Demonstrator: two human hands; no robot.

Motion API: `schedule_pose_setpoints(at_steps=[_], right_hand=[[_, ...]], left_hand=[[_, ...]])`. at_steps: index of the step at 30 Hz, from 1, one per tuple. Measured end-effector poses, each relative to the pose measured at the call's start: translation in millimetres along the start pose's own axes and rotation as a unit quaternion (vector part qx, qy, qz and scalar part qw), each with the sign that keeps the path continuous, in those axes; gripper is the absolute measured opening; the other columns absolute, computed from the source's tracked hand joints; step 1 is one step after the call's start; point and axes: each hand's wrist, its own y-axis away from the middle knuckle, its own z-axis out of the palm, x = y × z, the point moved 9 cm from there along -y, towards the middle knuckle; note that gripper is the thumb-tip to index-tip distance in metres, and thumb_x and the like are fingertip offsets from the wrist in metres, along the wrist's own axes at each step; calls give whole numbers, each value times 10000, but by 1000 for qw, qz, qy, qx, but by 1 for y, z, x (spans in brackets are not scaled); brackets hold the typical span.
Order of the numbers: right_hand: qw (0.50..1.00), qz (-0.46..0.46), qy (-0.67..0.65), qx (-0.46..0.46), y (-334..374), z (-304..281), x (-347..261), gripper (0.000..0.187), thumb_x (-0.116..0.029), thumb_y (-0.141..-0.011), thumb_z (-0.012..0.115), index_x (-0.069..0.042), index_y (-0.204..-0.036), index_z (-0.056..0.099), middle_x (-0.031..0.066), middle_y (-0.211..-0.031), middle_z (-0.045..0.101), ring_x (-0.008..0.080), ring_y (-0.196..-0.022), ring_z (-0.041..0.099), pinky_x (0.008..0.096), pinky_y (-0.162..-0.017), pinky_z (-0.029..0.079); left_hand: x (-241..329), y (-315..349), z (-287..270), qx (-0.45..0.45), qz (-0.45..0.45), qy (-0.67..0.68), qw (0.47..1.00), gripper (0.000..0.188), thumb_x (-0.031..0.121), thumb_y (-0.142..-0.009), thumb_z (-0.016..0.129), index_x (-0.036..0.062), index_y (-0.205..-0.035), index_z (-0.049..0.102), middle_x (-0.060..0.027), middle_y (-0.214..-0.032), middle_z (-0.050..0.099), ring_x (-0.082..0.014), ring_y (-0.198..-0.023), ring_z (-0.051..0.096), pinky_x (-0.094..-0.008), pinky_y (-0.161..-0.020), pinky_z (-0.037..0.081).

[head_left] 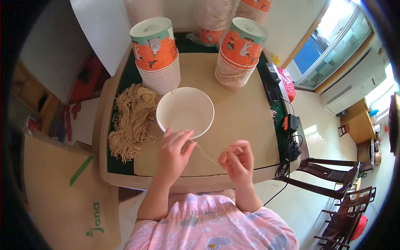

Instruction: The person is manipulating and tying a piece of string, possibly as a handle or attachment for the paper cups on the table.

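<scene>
An open white paper bucket (pixel 185 109) stands on the table in front of me, with a short bit of string (pixel 174 92) at its far rim. My left hand (pixel 174 149) is at the near rim, thumb and fingers pinching a thin beige string (pixel 204 154). That string runs slackly down to the right, its end close to the fingertips of my right hand (pixel 237 160). The right fingers are curled together; whether they grip the string cannot be made out. Left of the bucket lies a heap of cut beige strings (pixel 134 121).
Two upside-down stacks of orange-and-green patterned buckets, a left stack (pixel 154 52) and a right stack (pixel 241 50), stand beyond the bucket. More stacks rise behind. Black cables (pixel 286 163) and an adapter (pixel 291 123) line the right edge. A cardboard box (pixel 62 179) sits left, a wooden chair (pixel 329 171) right.
</scene>
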Motion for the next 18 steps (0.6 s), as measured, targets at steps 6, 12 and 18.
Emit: schedule_pose_setpoints(at_steps=[6,12,18], right_hand=[[981,97,154,-72,13,4,46,251,16,-925,519,-2,-1175,502,119,-848,653,128,-775,626,245,-657,508],[968,164,139,-133,23,21,93,245,-41,-946,535,-4,-1188,536,64,-970,646,122,-893,631,273,-802,527],[988,114,103,10,8,-17,82,204,-45,-948,524,67,-1092,617,141,-1037,667,195,-939,653,317,-861,532]], left_hand=[[-11,30,-11,-87,-141,195,967,164,5,-812,667,15,-974,688,-91,-911,691,-216,-879,661,-299,-803,509],[-4,51,8,-98,-171,317,928,220,3,-830,651,21,-1048,674,-93,-991,689,-178,-884,659,-286,-779,512],[-8,54,-2,-43,-90,89,991,196,-8,-792,653,24,-985,667,-130,-879,652,-296,-802,629,-374,-704,506]])
